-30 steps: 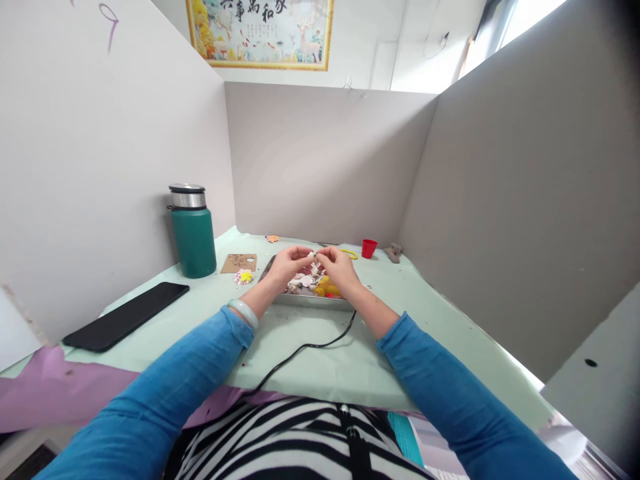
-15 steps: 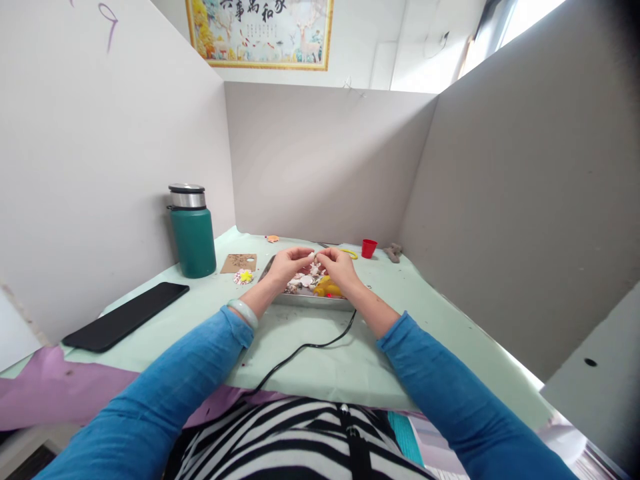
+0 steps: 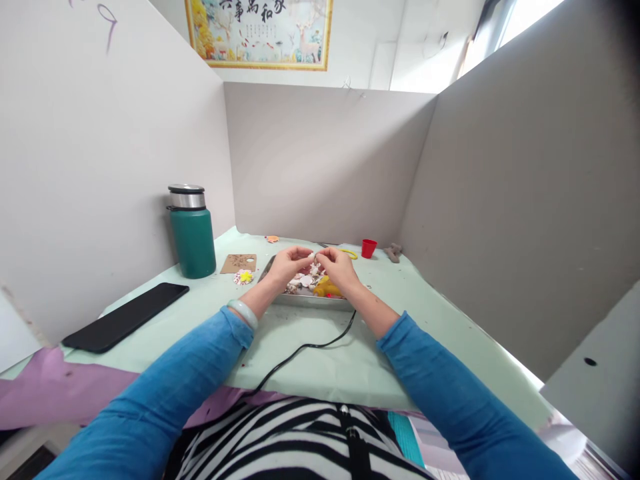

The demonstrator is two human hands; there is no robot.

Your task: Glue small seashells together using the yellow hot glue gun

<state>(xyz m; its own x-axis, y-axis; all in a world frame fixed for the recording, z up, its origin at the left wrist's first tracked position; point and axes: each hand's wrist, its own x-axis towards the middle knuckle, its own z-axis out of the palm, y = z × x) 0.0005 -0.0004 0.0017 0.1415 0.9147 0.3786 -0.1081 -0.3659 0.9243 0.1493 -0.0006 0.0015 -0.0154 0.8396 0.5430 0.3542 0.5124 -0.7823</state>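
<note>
Both my hands meet above a shallow metal tray (image 3: pixel 320 301) at the middle of the table. My left hand (image 3: pixel 286 264) is closed in a pinch on a small white bead-like piece (image 3: pixel 311 255). My right hand (image 3: pixel 339 267) is closed too, its fingertips pinched right beside that piece; what it holds is too small to make out. The tray under them holds several small craft bits, white, pink and yellow. A black cable (image 3: pixel 300 350) runs from under my right wrist toward my body.
A green flask (image 3: pixel 192 232) stands at the left wall, a black phone (image 3: pixel 125 316) lies nearer me. A brown card (image 3: pixel 239 263) and a flower piece (image 3: pixel 245 277) lie left of the tray. A red cup (image 3: pixel 369 248) sits at the back. Grey partitions close three sides.
</note>
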